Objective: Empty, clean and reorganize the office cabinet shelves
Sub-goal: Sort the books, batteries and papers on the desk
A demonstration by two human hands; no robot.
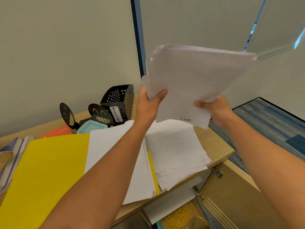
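I hold a stack of white papers [196,80] up in the air above the wooden cabinet top [219,146]. My left hand [148,106] grips the stack's lower left edge, thumb on the front. My right hand [216,109] grips its lower right edge. Below them more loose white sheets [175,149] lie spread on the cabinet top, partly over a yellow folder [47,167]. The cabinet door [234,195] at the lower right stands open, with a white shelf [173,202] showing inside.
A black perforated magazine holder [122,100] stands at the back by the wall. Two black smiley bookends [100,113], a light blue box [89,126] and an orange folder [57,131] sit beside it. Books [9,156] are stacked at the far left. Blue carpet [270,123] lies to the right.
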